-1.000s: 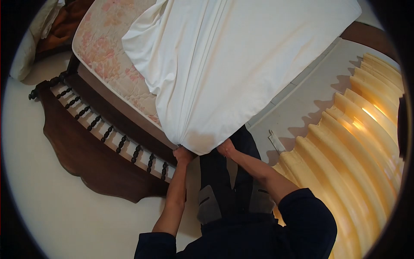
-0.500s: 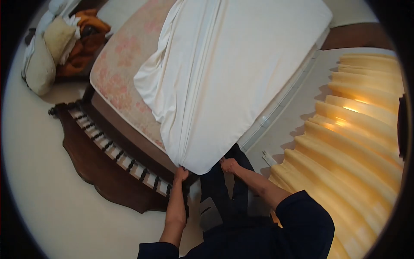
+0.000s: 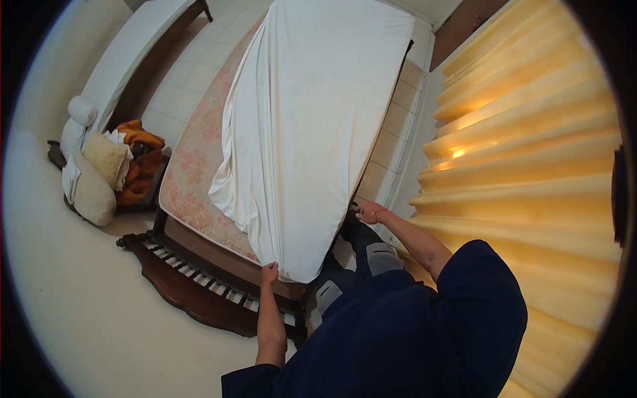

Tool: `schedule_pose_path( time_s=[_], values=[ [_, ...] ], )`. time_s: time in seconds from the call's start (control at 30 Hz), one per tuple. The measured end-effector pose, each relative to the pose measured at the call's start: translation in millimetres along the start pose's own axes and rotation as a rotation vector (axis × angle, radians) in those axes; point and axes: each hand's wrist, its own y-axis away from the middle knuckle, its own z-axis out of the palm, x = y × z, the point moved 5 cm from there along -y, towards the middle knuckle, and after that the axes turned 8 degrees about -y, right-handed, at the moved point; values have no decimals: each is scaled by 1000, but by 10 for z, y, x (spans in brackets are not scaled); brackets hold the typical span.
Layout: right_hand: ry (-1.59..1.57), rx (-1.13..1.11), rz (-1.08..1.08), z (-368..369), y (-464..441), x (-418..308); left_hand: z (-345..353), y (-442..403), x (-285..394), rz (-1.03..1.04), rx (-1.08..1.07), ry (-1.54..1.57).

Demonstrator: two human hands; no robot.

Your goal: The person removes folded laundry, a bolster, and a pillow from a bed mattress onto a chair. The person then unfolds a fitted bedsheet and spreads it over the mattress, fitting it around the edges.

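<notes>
A white bed sheet (image 3: 312,113) covers the right part of a pink floral mattress (image 3: 192,169), with loose folds running down its left side. My left hand (image 3: 269,272) is closed on the gathered sheet near the mattress's near corner. At the mattress's right side, my right hand (image 3: 369,212) has its fingers curled at the sheet's lower edge. Its fingertips are partly hidden there. To the left, the floral top of the mattress lies bare.
A dark wooden headboard (image 3: 192,302) with spindles stands close by my left arm. Yellow curtains (image 3: 524,179) hang along the right. Pillows (image 3: 106,156) and an orange-brown blanket (image 3: 138,166) are piled at the left, near another bed (image 3: 133,56).
The view has turned and shifted. My right hand has slid farther along the mattress's right side, away from the near corner. My left hand still grips the sheet near that corner.
</notes>
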Motion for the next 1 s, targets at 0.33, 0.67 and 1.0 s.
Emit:
schedule_pose_path(
  time_s=[0.33,0.67,1.0],
  values=[
    [-264,437,-19,-2633,-91,246,43,464,1796,-15,64,117],
    [-216,642,-157,-4865,-139,638,1553,374,4586,307,-22,-19],
    [-404,770,-43,-5546,895,1582,2079,35,7280,763,-115,-237]
  ],
)
